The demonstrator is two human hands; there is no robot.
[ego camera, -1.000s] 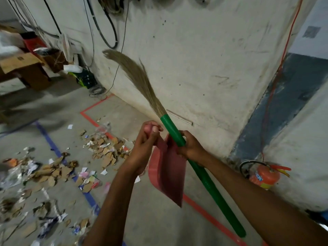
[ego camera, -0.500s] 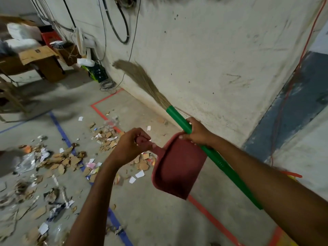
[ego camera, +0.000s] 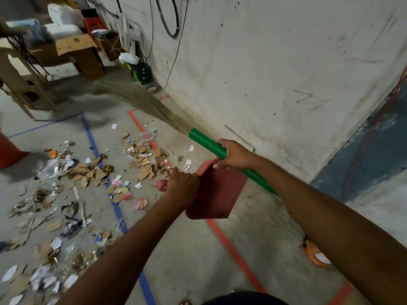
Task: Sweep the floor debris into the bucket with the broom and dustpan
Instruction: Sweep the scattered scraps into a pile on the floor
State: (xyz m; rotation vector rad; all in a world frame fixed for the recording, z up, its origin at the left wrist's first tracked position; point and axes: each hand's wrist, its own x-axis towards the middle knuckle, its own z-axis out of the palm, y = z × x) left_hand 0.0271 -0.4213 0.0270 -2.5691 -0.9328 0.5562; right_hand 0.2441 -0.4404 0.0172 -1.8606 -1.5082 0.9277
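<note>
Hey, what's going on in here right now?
A person is standing over a littered concrete floor. Their right hand grips the green-handled broom, bristles held out ahead, and their left hand holds the red dustpan by its handle. Cardboard and paper scraps lie scattered across the floor, and a red bucket shows at the left edge.

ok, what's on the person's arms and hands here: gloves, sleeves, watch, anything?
Nothing worn there. The left hand and right hand are bare, no gloves, rings or watch showing. The left forearm and right forearm are bare to the frame edge, no sleeve in view. Only clothing visible: a dark garment at the bottom edge.
</note>
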